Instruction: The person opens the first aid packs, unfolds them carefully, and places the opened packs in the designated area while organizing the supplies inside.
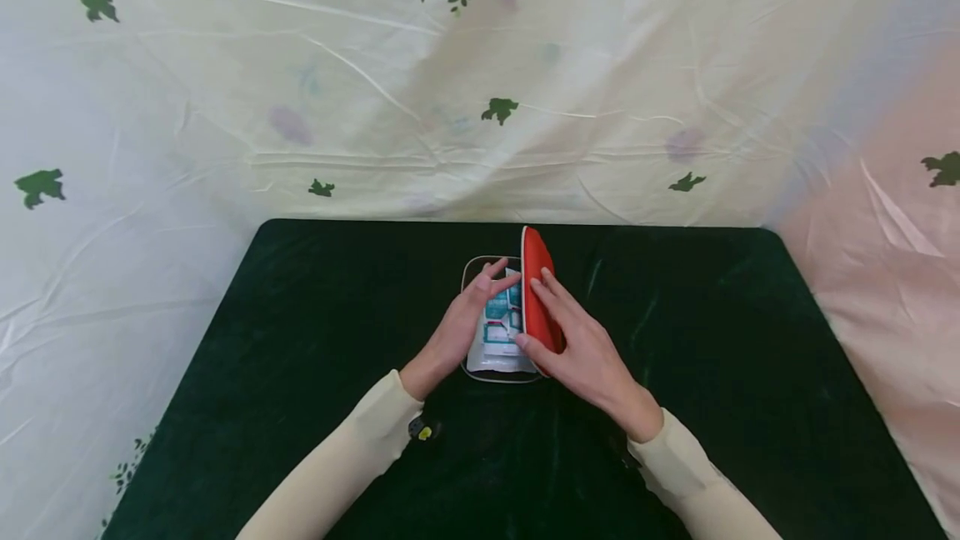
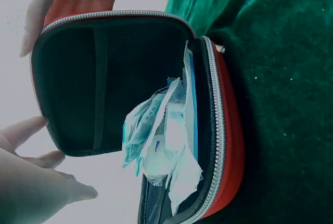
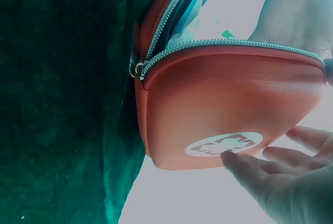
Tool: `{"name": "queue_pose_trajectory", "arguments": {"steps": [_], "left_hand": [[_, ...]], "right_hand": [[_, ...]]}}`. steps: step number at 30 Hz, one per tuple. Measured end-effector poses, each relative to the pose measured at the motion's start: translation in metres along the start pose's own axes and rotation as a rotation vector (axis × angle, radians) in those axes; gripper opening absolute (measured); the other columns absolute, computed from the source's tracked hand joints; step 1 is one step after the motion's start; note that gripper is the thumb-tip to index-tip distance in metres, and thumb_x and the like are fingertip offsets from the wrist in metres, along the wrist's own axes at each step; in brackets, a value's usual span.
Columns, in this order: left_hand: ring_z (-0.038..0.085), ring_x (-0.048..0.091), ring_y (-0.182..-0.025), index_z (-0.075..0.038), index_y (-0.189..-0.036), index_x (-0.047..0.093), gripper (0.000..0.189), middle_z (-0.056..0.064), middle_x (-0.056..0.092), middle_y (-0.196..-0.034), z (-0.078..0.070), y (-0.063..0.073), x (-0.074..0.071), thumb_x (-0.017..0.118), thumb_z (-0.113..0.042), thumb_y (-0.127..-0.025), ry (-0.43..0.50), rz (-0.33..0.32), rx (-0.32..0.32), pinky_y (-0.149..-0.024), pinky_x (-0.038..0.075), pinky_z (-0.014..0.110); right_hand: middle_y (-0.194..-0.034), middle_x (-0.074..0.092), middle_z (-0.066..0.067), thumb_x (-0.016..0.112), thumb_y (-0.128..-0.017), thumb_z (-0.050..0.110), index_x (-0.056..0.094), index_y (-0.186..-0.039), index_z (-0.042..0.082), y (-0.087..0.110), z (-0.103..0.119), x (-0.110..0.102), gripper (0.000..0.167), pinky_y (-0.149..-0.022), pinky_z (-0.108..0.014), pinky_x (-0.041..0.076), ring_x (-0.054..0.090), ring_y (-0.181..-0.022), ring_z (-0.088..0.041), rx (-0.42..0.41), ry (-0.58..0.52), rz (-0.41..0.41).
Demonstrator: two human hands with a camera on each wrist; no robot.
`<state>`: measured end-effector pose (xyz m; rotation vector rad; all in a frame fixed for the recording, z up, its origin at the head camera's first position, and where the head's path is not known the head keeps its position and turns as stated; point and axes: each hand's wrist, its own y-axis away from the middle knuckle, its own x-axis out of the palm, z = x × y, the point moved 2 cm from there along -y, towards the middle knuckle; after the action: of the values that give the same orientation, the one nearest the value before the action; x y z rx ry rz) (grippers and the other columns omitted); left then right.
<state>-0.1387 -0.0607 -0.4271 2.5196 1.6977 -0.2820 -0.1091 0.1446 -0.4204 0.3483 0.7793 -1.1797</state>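
A red zippered first-aid case [image 1: 543, 298] stands open on the dark green cloth, its lid raised upright on the right side. Inside the base lie white and teal packets [image 2: 177, 151], bunched together. A round white emblem [image 3: 225, 144] marks the lid's outside. My right hand [image 1: 588, 352] rests against the lid's outer face, fingers extended and thumb near its lower edge. My left hand [image 1: 459, 319] reaches over the base with fingers stretched out, the fingertips close to the lid's rim; it grips nothing. The lid's dark lining [image 2: 67, 89] has a strap across it.
Dark green velvet cloth [image 1: 315, 340] covers the table around the case. Pale fabric [image 1: 420, 148] with green leaf shapes hangs behind the table and along both sides. A metal zipper pull [image 3: 136, 69] sits at the case's corner.
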Motion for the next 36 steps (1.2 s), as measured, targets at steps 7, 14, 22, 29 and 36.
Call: {"name": "queue_pose_trajectory", "arguments": {"steps": [7,14,22,29,36], "left_hand": [[0.024,0.007,-0.160,-0.021,-0.157,0.047,0.076,-0.003,0.021,-0.172,0.005,-0.003,0.000,0.022,-0.069,-0.104,-0.108,-0.001,0.002,-0.124,0.011,0.063],[0.029,0.004,-0.160,-0.012,-0.158,0.044,0.071,0.005,0.020,-0.172,0.017,-0.002,-0.009,0.028,-0.060,-0.108,-0.258,-0.028,0.055,-0.125,0.007,0.059],[0.028,0.002,-0.160,-0.013,-0.160,0.040,0.072,0.006,0.017,-0.173,0.031,-0.001,-0.021,0.034,-0.061,-0.107,-0.477,-0.004,0.052,-0.126,0.006,0.057],[0.033,0.000,-0.159,-0.013,-0.162,0.035,0.082,0.008,0.012,-0.174,0.037,-0.001,-0.027,0.035,-0.070,-0.102,-0.633,0.049,0.018,-0.125,0.007,0.060],[0.033,-0.001,-0.159,-0.017,-0.165,0.026,0.089,0.006,0.005,-0.174,0.044,-0.003,-0.028,0.044,-0.073,-0.098,-0.780,0.109,-0.031,-0.124,0.010,0.062]], "right_hand": [[-0.172,0.021,-0.004,0.068,-0.099,0.039,0.036,-0.162,0.017,0.006,-0.010,-0.009,0.074,-0.110,-0.057,0.045,0.039,-0.148,-0.036,-0.005,-0.046,-0.033],[-0.172,0.020,-0.002,0.066,-0.101,0.035,0.034,-0.163,0.019,0.015,-0.020,-0.020,0.072,-0.114,-0.061,0.039,0.033,-0.151,-0.037,0.013,-0.083,-0.042],[-0.172,0.019,0.001,0.063,-0.102,0.024,0.031,-0.164,0.022,0.025,-0.033,-0.032,0.070,-0.110,-0.061,0.043,0.034,-0.150,-0.036,0.038,-0.118,-0.063],[-0.172,0.021,-0.007,0.058,-0.101,0.007,0.029,-0.165,0.016,0.032,-0.047,-0.043,0.071,-0.104,-0.059,0.048,0.046,-0.141,-0.038,0.044,-0.156,-0.081],[-0.171,0.022,-0.011,0.057,-0.105,0.015,0.028,-0.165,0.013,0.037,-0.061,-0.054,0.066,-0.103,-0.059,0.048,0.049,-0.138,-0.043,0.110,-0.117,-0.071]]}}
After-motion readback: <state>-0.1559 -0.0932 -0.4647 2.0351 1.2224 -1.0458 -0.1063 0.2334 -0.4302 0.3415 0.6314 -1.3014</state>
